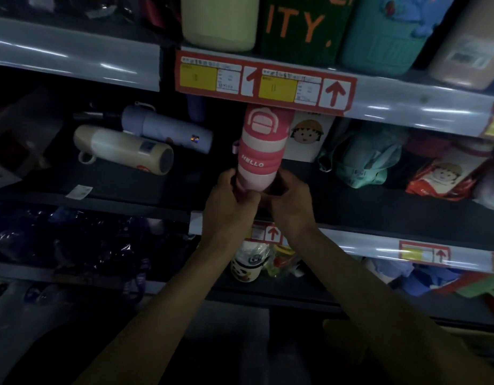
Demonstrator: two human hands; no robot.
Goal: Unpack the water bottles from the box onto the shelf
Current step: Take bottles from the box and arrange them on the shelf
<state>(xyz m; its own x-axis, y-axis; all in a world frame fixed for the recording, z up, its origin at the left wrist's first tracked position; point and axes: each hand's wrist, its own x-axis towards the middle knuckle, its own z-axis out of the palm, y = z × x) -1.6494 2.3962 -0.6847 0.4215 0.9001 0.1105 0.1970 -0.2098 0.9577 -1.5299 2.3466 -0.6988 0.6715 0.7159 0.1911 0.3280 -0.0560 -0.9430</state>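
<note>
Pink-and-white water bottle [261, 145]: the body is striped, "HELLO" is printed in white on a pink band, and a backpack motif is shown on the pink cap. It is held upright at the front of the middle shelf [365, 209], with the cap reaching up to the red price strip [265, 81] on the shelf edge above. Its base is covered by the hands, so it cannot be told whether it is set down on the board.

Left hand [229, 201]: the fingers are curled round the left side of the bottle's base.

Right hand [290, 195]: the fingers are curled round the right side of the base, close against the left hand.

Same shelf, left of the bottle: a cream bottle [123, 148] and a lavender bottle [168, 129] are laid on their sides, one just beside the other.

Same shelf, right: a white cartoon-face box [309, 134] is stood just behind the held bottle, and a teal mesh-covered bottle [362, 159] is placed beyond it.

Shelf above: a pale yellow bottle [218, 20] and a dark green bottle [301, 26] lettered "ITY." are stocked side by side.

Shelf below: a panda-print bottle [248, 265] is seen under the forearms.
</note>
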